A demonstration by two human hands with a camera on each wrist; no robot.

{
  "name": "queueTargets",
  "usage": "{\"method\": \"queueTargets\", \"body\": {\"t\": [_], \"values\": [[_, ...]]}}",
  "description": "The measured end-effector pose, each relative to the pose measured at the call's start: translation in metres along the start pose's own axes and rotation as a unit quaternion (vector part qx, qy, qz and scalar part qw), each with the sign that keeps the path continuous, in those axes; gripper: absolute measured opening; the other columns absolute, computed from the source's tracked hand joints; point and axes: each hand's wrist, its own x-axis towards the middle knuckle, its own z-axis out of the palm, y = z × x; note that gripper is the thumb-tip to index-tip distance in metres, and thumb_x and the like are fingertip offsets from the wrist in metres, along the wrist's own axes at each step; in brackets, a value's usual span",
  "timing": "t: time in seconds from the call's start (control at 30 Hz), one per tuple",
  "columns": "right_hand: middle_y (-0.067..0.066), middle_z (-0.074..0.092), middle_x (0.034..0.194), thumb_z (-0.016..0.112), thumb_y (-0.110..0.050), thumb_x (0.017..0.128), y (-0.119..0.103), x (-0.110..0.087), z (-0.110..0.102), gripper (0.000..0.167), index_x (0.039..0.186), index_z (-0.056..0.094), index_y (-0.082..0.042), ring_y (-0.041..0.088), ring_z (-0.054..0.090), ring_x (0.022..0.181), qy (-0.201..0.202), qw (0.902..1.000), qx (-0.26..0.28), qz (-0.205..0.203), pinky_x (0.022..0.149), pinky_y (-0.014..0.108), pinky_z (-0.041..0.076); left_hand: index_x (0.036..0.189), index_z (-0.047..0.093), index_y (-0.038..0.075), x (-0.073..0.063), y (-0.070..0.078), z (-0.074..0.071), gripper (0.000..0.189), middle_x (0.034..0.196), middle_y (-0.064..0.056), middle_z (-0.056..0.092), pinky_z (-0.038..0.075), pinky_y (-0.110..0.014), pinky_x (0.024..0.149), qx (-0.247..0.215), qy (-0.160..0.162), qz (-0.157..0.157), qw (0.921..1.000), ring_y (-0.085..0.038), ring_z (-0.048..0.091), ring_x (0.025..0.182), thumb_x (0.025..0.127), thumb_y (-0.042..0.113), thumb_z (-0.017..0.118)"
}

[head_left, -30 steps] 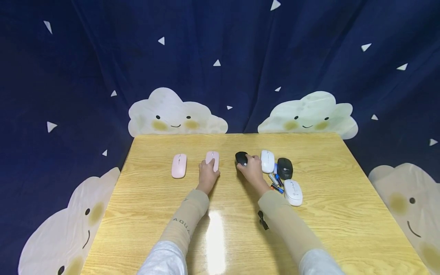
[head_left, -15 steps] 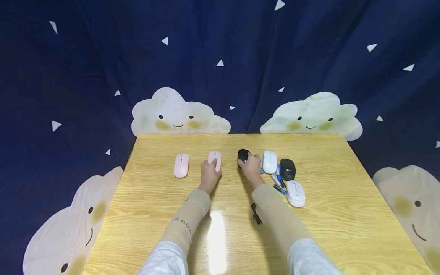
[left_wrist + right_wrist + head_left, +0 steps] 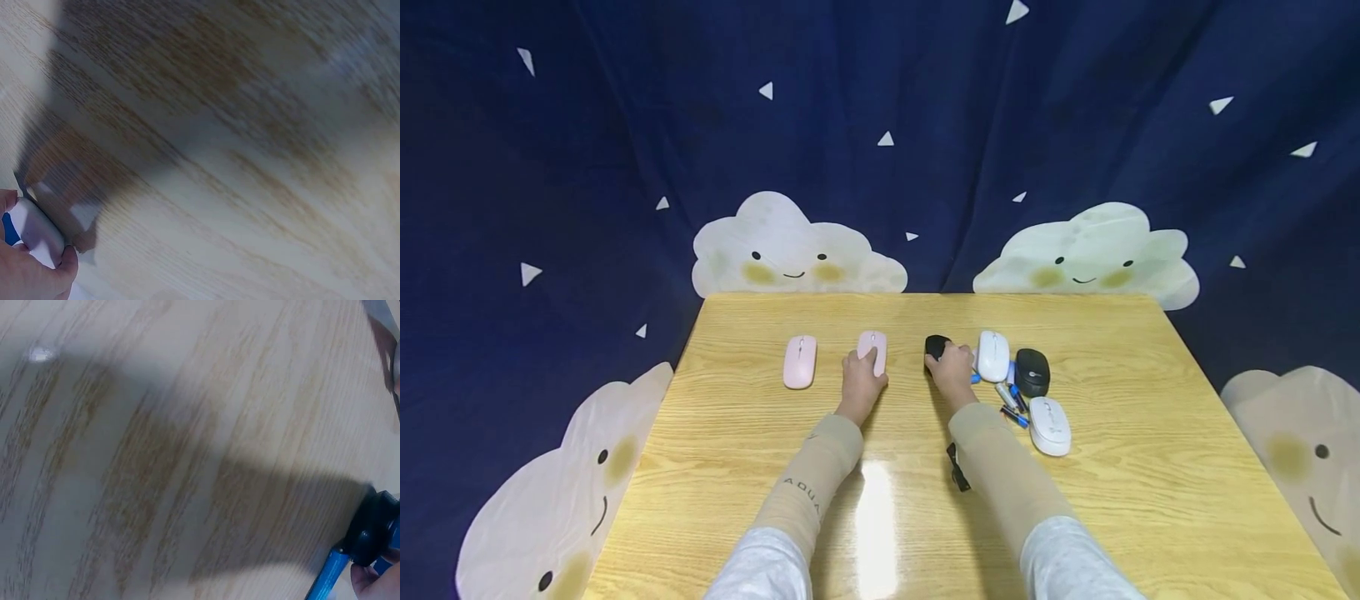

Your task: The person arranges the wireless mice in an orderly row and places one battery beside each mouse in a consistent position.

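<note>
My left hand (image 3: 861, 385) grips the sides of a pink computer mouse (image 3: 872, 343) on the table, its front end showing past the fingers. In the left wrist view, a thumb and finger pinch that mouse (image 3: 39, 228). Just to the right, my right hand (image 3: 953, 367) holds a black mouse (image 3: 936, 345), its rear part covered by the fingers. The right wrist view shows the black mouse (image 3: 365, 528) in the fingers, beside a blue battery (image 3: 328, 575).
A second pink mouse (image 3: 800, 362) lies at the left. Right of my right hand are a white mouse (image 3: 993, 357), another black mouse (image 3: 1032, 372) and another white one (image 3: 1050, 426). Several batteries (image 3: 1015, 416) lie among them on the wooden table (image 3: 1142, 467).
The right forearm has swung a little left, and a blue end beside the white mouse now shows. The black mouse has turned slightly in my right hand. My left hand keeps its grip.
</note>
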Motion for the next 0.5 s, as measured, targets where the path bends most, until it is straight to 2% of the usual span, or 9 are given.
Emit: {"method": "queueTargets", "body": {"t": [0.03, 0.23, 0.27, 0.5], "values": [[0.031, 0.047, 0.121, 0.059, -0.03, 0.087, 0.0003, -0.0002, 0.0011, 0.055, 0.128, 0.048, 0.006, 0.044, 0.04, 0.116, 0.009, 1.0, -0.005, -0.002, 0.095, 0.049, 0.038, 0.128, 0.053, 0.002, 0.0002, -0.0002, 0.0004, 0.057, 0.119, -0.027, 0.049, 0.043, -0.039, 0.088, 0.0, -0.002, -0.001, 1.0, -0.037, 0.044, 0.104, 0.074, 0.009, 0.07], [0.032, 0.044, 0.122, 0.06, -0.031, 0.087, 0.0006, -0.0011, 0.0039, 0.056, 0.128, 0.047, 0.005, 0.045, 0.039, 0.116, 0.007, 0.9999, 0.001, 0.008, 0.094, 0.05, 0.039, 0.127, 0.053, 0.002, 0.0, 0.0001, 0.0004, 0.057, 0.119, -0.028, 0.05, 0.042, -0.039, 0.088, -0.001, 0.002, 0.004, 1.0, -0.037, 0.045, 0.104, 0.073, 0.008, 0.07], [0.032, 0.042, 0.125, 0.06, -0.03, 0.087, 0.0006, -0.0011, 0.0041, 0.057, 0.13, 0.045, 0.005, 0.045, 0.037, 0.119, 0.0, 0.9999, 0.006, 0.011, 0.097, 0.05, 0.037, 0.126, 0.053, 0.001, -0.0001, 0.0003, 0.0001, 0.057, 0.118, -0.028, 0.05, 0.042, -0.039, 0.088, -0.003, 0.005, 0.005, 1.0, -0.037, 0.045, 0.104, 0.073, 0.008, 0.07], [0.031, 0.044, 0.123, 0.06, -0.034, 0.087, 0.0006, -0.0047, 0.0059, 0.058, 0.13, 0.046, 0.004, 0.045, 0.04, 0.115, 0.019, 0.9996, -0.017, -0.012, 0.094, 0.048, 0.04, 0.125, 0.054, 0.0, -0.0014, 0.0009, -0.0022, 0.056, 0.118, -0.027, 0.052, 0.041, -0.039, 0.088, -0.005, 0.009, 0.011, 0.9999, -0.037, 0.045, 0.103, 0.072, 0.007, 0.07]]}}
